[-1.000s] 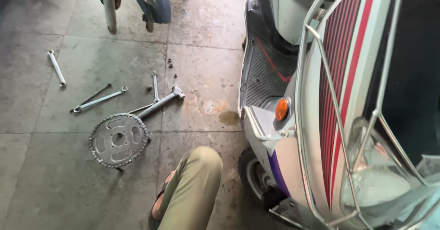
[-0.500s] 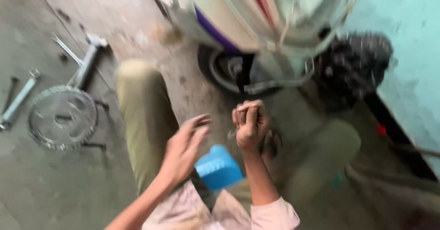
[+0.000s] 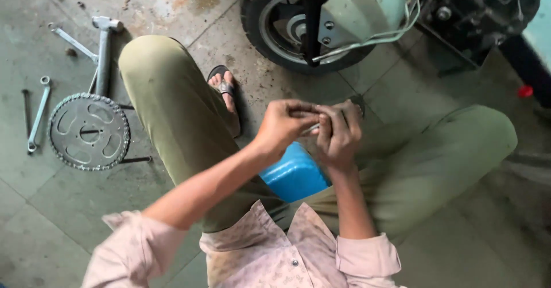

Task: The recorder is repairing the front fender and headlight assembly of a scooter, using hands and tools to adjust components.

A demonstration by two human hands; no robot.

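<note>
My left hand [image 3: 285,124] and my right hand [image 3: 338,133] meet in front of me, both closed around a small metal part [image 3: 313,128] that shows only as a thin grey sliver between the fingers. Below the hands sits a low blue stool [image 3: 293,175] between my knees. My legs in olive trousers spread to either side, and my left foot in a black sandal [image 3: 225,90] rests on the floor.
A scooter's front wheel [image 3: 304,35] stands just beyond my hands. On the tiled floor at left lie a toothed sprocket [image 3: 89,131], a spanner [image 3: 39,113], a socket wrench [image 3: 103,50] and a thin rod [image 3: 25,113]. A small red object [image 3: 524,91] lies at far right.
The view has swung down from the scooter's side to my lap. My left hand, open half a second ago, has closed in on the right hand and the small part.
</note>
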